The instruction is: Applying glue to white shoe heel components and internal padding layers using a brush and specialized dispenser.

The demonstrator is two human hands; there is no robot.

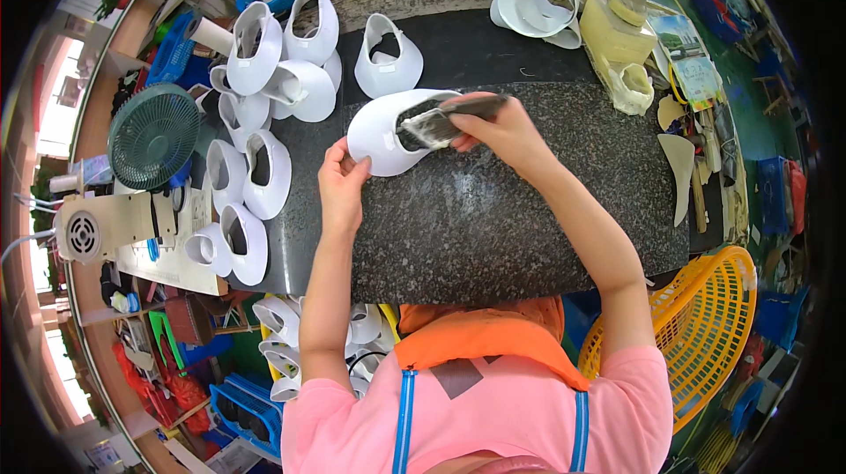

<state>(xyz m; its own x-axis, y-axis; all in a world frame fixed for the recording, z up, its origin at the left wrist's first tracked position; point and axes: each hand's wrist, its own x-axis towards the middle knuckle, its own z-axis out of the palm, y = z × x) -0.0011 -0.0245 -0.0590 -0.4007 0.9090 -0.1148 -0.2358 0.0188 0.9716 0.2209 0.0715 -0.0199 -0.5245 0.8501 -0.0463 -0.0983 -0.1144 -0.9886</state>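
Since the white visor (381, 135) is pinched by the left hand (344, 181) over the table (493, 227), roughly eleven o'clock from the chest (498, 408), and a dark brush-like tool (438, 126) is gripped by the right hand (496, 133), inner edge's probably being brushed; steady, even strokes seem called for next.

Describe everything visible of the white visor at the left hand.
The visor is plain white, with a broad, smooth, curved brim and a rounded opening edged by a narrower band. It looks like a thin, fairly stiff shell. Its brim faces left, its opening right. The left hand holds the brim's left edge. The right hand holds a dark, flat tool over the opening; whether that touches, or the visor rests on the dark table, is unclear.
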